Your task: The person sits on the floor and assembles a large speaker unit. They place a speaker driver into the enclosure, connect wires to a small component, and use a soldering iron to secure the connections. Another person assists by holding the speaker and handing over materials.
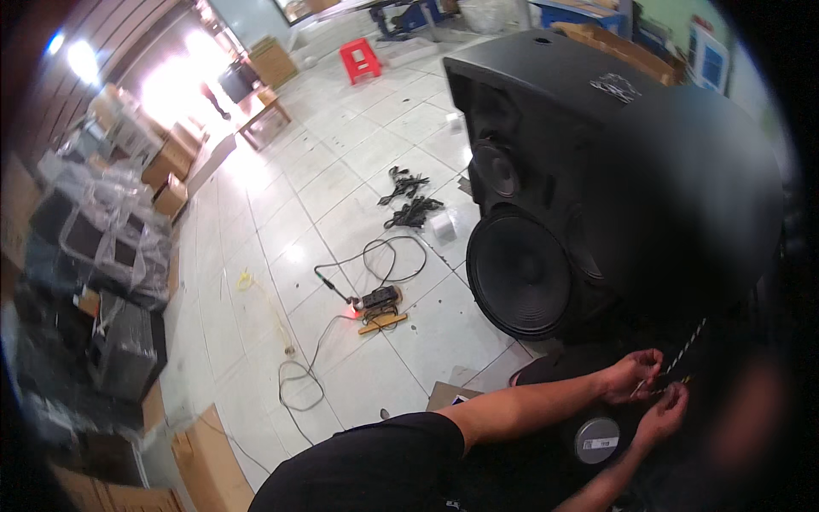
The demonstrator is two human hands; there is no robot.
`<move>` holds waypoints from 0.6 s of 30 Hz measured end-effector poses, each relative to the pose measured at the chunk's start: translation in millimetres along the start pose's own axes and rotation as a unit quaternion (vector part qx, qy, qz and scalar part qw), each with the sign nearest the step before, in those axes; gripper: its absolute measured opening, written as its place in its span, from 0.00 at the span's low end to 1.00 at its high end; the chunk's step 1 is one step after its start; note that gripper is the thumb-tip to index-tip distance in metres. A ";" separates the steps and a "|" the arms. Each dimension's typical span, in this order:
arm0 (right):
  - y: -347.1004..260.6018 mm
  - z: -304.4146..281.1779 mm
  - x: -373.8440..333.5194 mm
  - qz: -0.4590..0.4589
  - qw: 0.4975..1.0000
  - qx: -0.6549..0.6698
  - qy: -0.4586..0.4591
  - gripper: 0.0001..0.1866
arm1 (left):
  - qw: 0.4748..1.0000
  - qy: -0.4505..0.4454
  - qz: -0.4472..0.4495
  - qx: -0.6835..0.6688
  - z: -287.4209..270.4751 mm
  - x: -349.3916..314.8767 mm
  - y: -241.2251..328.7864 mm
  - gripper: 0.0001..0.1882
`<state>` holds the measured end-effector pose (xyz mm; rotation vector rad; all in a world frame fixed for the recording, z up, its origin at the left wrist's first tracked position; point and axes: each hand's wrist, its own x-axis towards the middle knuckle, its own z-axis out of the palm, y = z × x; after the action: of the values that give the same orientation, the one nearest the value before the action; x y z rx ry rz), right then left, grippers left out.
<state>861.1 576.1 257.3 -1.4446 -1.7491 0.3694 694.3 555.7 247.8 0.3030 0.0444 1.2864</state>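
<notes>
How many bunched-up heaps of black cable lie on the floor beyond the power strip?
2: the farther heap, towards the red stool, and the nearer heap, towards the power strip. The big speaker may hide others.

Glazed-looking floor tiles (230,264), smooth and glossy, throw back the light. The loudspeaker cabinet (537,66) has a matt black finish; its woofer cone (520,273) is dull and finely ridged. A disc (596,452) looks like smooth grey metal — its label (601,444) papery. The striped wire (688,343) appears plastic-coated. Stool (361,56): smooth plastic. Sleeve (367,461): matt cloth. Wrapping film (141,209): shiny, crinkled plastic. Flattened carton (209,461): dull cardboard.
</notes>
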 end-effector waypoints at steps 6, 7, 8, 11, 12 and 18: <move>-31.9 12.1 8.5 -0.098 0.995 -0.019 -0.001 0.08 | 0.999 0.015 0.031 -0.007 -2.1 -2.8 16.6 0.12; -31.0 7.9 11.1 -0.079 0.997 -0.018 0.015 0.08 | 0.998 0.036 0.013 0.059 8.1 -5.3 21.0 0.13; -34.8 6.9 12.4 -0.064 0.998 -0.008 0.026 0.08 | 0.989 0.060 0.004 0.132 16.3 -8.6 26.2 0.14; -49.5 -10.5 8.5 -0.082 0.996 0.003 0.023 0.08 | 0.915 0.092 0.074 0.387 0.8 -0.1 7.4 0.09; -59.0 -16.1 5.3 -0.091 0.996 0.016 0.014 0.08 | 0.901 0.102 0.080 0.413 4.0 0.5 5.3 0.07; -89.4 -4.0 -10.0 -0.154 0.982 0.035 -0.106 0.07 | 0.939 0.121 0.126 0.298 -6.1 9.5 3.0 0.06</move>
<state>803.7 539.1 316.0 -1.0924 -2.0727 0.4247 693.0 566.7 244.0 0.6829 0.6317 1.5423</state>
